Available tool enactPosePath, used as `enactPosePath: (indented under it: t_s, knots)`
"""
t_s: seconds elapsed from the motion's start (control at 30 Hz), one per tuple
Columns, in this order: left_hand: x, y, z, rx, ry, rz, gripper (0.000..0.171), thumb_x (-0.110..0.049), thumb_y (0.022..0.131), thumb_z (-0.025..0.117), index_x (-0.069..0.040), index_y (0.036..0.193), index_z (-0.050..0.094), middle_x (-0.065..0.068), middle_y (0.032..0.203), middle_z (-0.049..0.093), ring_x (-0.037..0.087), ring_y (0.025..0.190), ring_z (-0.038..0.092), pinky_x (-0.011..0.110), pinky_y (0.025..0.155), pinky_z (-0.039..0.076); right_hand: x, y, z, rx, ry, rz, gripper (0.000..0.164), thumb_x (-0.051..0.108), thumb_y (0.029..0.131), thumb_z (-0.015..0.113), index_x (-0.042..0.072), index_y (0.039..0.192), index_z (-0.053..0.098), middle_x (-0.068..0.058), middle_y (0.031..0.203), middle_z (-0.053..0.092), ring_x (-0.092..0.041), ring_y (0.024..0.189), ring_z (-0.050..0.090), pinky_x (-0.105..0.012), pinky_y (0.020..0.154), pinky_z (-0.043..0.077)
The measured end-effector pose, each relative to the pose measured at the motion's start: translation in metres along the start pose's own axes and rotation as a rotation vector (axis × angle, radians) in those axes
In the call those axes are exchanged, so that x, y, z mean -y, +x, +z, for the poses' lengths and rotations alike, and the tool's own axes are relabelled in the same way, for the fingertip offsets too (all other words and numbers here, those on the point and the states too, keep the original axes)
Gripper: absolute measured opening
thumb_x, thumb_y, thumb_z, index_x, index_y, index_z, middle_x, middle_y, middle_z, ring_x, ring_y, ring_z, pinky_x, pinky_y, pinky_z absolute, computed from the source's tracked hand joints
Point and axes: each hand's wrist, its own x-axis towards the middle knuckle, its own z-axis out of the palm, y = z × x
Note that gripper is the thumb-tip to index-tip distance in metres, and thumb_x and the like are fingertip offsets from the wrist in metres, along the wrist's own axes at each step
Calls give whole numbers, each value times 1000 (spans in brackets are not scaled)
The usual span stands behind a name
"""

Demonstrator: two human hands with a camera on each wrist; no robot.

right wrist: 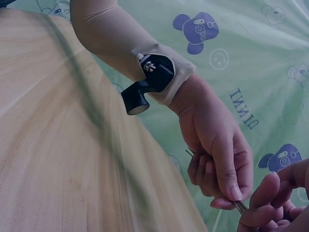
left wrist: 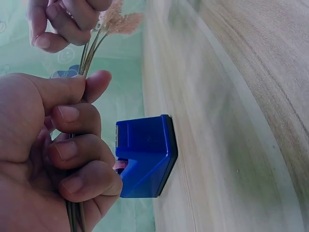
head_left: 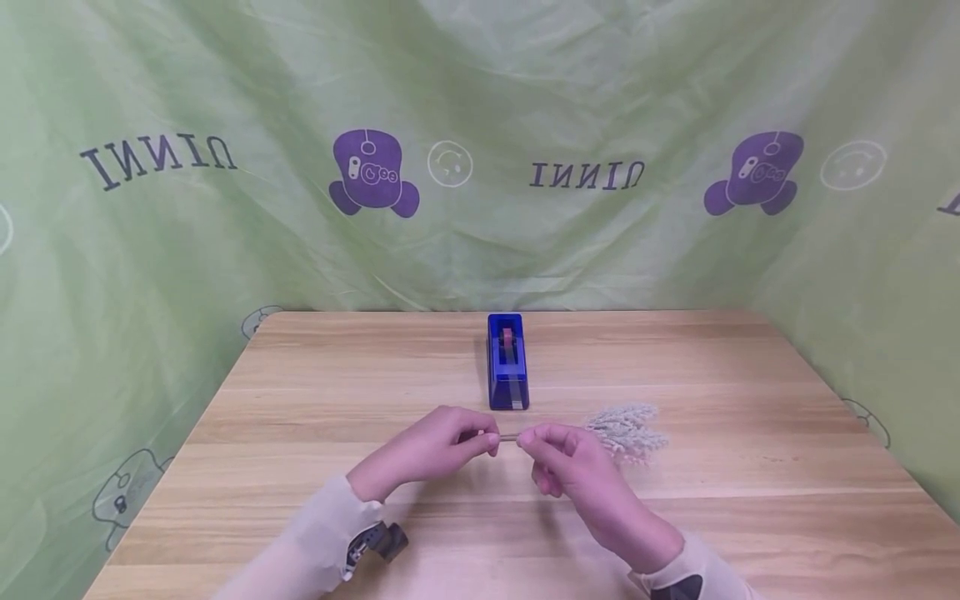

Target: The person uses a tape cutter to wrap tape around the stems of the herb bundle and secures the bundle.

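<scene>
My left hand (head_left: 438, 442) grips thin stems of a dried flower bunch (head_left: 628, 432), thumb and index pinching them and the other fingers curled around in the left wrist view. Its fluffy heads (left wrist: 120, 20) spread beyond my right hand (head_left: 573, 467). Close to the left fingertips, the right thumb and index meet right at the bare stems (head_left: 509, 437); the left wrist view puts them beside the stems. A tiny pale glint shows at the right fingertips (right wrist: 273, 175) in the right wrist view; I cannot tell whether it is clear tape.
A blue tape dispenser (head_left: 508, 362) stands on the wooden table (head_left: 337, 358) just beyond the hands, with a tape end at its front. Green printed cloth (head_left: 480, 75) hangs behind and beside the table. Both wrists wear black devices (right wrist: 157, 72).
</scene>
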Motion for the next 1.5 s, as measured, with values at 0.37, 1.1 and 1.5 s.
enactPosePath:
  t_s: [0.37, 1.1, 1.5]
  knots:
    - [-4, 4, 2, -31, 22, 7, 22, -19, 107, 57, -14, 93, 73, -8, 75, 55, 3, 63, 42, 21, 60, 39, -3, 0, 1, -9, -9, -14, 29, 28, 103, 66, 0, 111, 69, 7, 61, 54, -7, 57, 46, -22, 64, 44]
    - [-13, 5, -1, -42, 48, 40, 22, -21, 108, 57, -14, 94, 73, 8, 86, 72, 3, 65, 46, 21, 63, 43, -7, 0, 3, -23, -15, -14, 24, 28, 102, 68, 3, 104, 70, 6, 59, 52, -7, 56, 44, -21, 62, 41]
    - [-13, 5, -3, -49, 15, 32, 22, -21, 108, 57, -13, 94, 73, 7, 84, 70, 4, 65, 47, 22, 63, 43, -9, -1, 3, -32, -21, -3, 25, 26, 101, 69, 1, 105, 69, 6, 61, 52, -7, 57, 45, -20, 62, 40]
